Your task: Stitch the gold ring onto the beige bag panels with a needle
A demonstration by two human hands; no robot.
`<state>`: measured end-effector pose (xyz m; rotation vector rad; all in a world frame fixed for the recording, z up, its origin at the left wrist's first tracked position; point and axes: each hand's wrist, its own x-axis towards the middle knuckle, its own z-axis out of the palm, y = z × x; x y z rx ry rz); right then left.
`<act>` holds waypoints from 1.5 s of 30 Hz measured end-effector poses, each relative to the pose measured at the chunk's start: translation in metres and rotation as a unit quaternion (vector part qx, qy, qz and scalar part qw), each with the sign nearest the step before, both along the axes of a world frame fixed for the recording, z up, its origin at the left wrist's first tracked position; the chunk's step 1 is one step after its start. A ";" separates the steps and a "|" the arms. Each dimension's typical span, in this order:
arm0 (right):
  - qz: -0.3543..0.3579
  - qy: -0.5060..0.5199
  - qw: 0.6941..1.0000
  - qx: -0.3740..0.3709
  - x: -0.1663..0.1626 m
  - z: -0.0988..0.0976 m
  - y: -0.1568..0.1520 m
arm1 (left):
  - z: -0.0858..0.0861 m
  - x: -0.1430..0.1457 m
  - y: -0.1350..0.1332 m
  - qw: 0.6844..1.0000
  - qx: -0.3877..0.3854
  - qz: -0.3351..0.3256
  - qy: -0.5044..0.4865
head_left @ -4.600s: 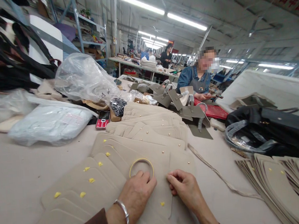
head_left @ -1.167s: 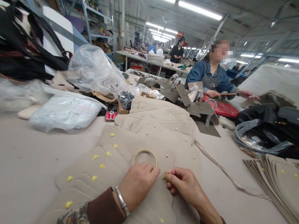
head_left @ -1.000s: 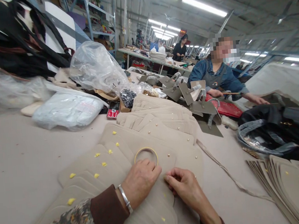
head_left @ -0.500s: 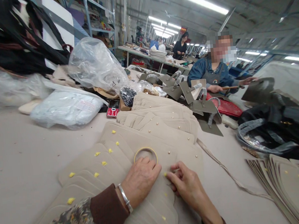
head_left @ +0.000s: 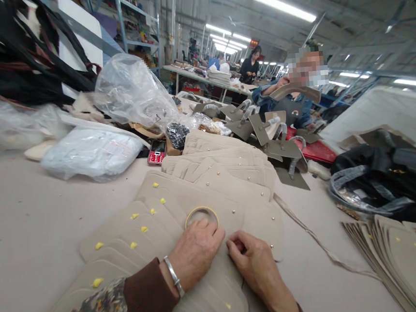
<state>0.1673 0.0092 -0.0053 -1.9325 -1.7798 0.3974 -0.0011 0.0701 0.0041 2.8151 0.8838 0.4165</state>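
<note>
Clearly, in the head view, we saw both hands working low over a spread of overlapping beige panels (head_left: 192, 186) on a pale table (head_left: 28, 225). The left hand (head_left: 197, 249), a silver bangle (head_left: 174, 276) at its wrist, was bent over the near side of a yellow-rimmed ring (head_left: 200, 207) that lay on the panels. Its fingertips were hidden, so we could not tell whether they gripped the ring or merely rested there. Just beside it, the right hand (head_left: 255, 258) had thumb and forefinger pinched together above a panel; we could not make out anything between them.

Yellow tabs (head_left: 97, 282) dotted the panels to the left, and small metal studs (head_left: 234, 212) those ahead and to the right. Beyond the panels we found a red-keyed phone (head_left: 156, 152), near a plastic-wrapped bundle (head_left: 93, 154) and a crumpled clear bag (head_left: 132, 87). On the right lay a thin strap (head_left: 309, 234), a fanned stack of more panels (head_left: 391, 251) and a black bag (head_left: 406, 172). Across the table, a co-worker in a blue top raised a curved brownish piece (head_left: 295, 90).
</note>
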 end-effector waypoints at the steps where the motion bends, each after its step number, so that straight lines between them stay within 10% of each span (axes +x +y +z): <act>1: -0.002 -0.004 1.000 -0.004 -0.001 0.001 0.001 | 0.000 -0.001 0.000 1.000 0.001 -0.001 -0.007; 11: 0.033 0.025 0.997 -0.061 0.003 0.001 -0.005 | 0.001 -0.006 0.002 0.993 0.033 -0.036 -0.107; 18: 0.053 0.187 0.975 0.111 0.007 0.011 -0.002 | -0.006 -0.006 0.003 0.978 0.044 -0.050 -0.196; 25: 0.173 0.098 0.952 0.232 0.001 0.014 0.002 | -0.009 -0.002 0.000 0.978 0.019 -0.062 -0.196; 35: 0.105 0.020 0.952 0.287 -0.004 0.002 0.001 | -0.006 -0.001 -0.002 0.982 -0.039 -0.039 -0.178; 40: 0.014 0.163 0.974 0.155 -0.009 0.005 0.002 | -0.001 0.001 -0.002 0.981 0.025 -0.040 -0.190; 45: -0.105 0.354 0.929 -0.015 0.011 0.001 0.012 | -0.003 0.004 -0.007 0.974 0.056 -0.060 -0.210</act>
